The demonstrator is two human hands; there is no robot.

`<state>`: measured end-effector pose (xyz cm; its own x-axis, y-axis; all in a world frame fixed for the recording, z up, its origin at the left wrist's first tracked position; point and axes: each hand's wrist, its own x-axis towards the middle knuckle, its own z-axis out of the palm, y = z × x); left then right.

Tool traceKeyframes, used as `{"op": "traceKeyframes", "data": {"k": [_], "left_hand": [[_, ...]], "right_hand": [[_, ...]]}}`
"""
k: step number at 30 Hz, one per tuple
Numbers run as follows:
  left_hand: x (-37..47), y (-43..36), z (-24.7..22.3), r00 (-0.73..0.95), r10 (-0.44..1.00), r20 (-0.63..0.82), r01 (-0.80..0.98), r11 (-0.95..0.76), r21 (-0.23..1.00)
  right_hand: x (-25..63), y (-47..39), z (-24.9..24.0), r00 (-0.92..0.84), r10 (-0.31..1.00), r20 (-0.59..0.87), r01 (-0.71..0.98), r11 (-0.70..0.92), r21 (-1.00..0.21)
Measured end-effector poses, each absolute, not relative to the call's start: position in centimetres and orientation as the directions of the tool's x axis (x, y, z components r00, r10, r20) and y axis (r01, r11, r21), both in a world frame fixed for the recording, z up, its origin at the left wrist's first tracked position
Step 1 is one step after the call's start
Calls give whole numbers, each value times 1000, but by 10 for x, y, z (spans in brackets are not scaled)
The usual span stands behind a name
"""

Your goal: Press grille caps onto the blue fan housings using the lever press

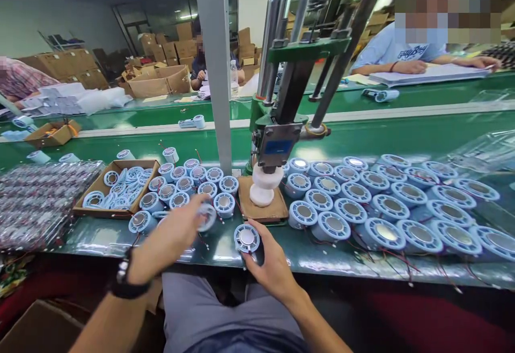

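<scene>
My right hand curls its thumb and fingers round a light-blue round housing with a silver metal disc on top, just in front of the press. Motion smears my left hand, which wears a dark wristwatch; at its fingertips is an equally blurred light-blue round part, apparently gripped. Behind my hands stands a green-framed bench press. Its white round pusher hangs over a white round block on a brown board.
Rows of blue housings with thin wires fill the right side; more stand left of the press. A cardboard box holds blue rings. Clear-wrapped stacked parts lie far left. A grey post rises behind; people sit across the bench.
</scene>
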<state>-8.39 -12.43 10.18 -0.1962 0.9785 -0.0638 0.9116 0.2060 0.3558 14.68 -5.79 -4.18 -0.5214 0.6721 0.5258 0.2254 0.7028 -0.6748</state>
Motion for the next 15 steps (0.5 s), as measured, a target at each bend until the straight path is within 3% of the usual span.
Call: {"op": "traceKeyframes", "data": {"k": [3, 5, 8, 12, 15], "left_hand": [[-24, -109, 73, 126, 991, -38, 860, -90, 503], [-7, -99, 58, 184, 983, 19, 844, -168, 510], [-4, -92, 45, 150, 986, 76, 846, -168, 506], [-4, -104, 37, 90, 992, 91, 771, -127, 624], [6, -117, 27, -81, 994, 75, 719, 6, 695]], "right_hand": [[146, -60, -45, -509, 668, 543, 232, 713, -661], [147, -60, -47, -497, 683, 535, 237, 700, -673], [148, -61, -48, -486, 697, 527, 230, 684, -692], [148, -61, -48, -480, 683, 550, 228, 703, -674], [148, -60, -50, -482, 681, 551, 233, 706, -668]]}}
